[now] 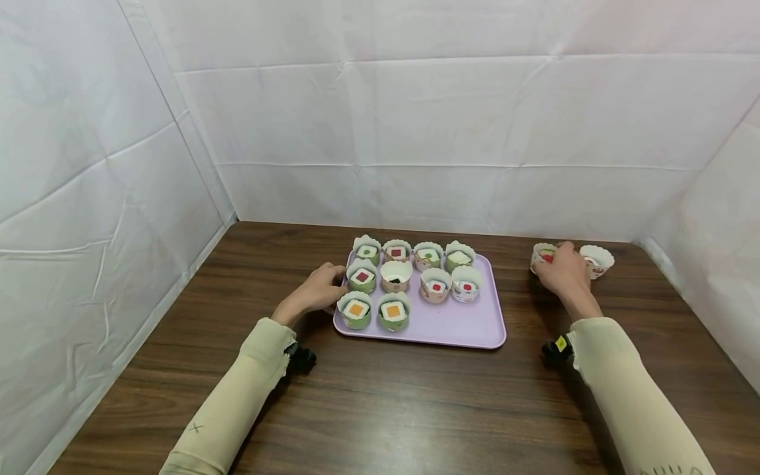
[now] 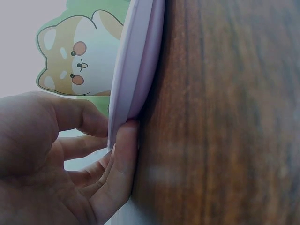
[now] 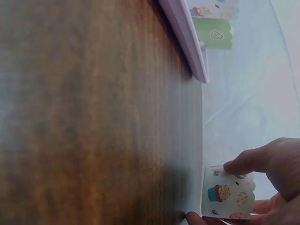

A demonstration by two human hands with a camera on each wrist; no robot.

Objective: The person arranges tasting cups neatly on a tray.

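On the brown table lies a lilac tray (image 1: 457,323) with rows of scalloped paper baking cups. My left hand (image 1: 315,290) is at the tray's left edge; in the left wrist view its thumb and fingers pinch the rim. Close by stands a green cup with a dog print (image 2: 84,54). Off to the right of the tray, my right hand (image 1: 567,270) grips a white paper baking cup (image 3: 229,192) printed with cupcakes. That cup shows something red and green inside. Beside this hand stands another white paper cup (image 1: 601,257), partly hidden by the hand.
Several cups on the tray hold white pieces with coloured centres, such as an orange-centred one (image 1: 393,311). One cup (image 1: 396,272) has something dark at its bottom. White cloth walls (image 1: 433,198) enclose the table at the back and sides.
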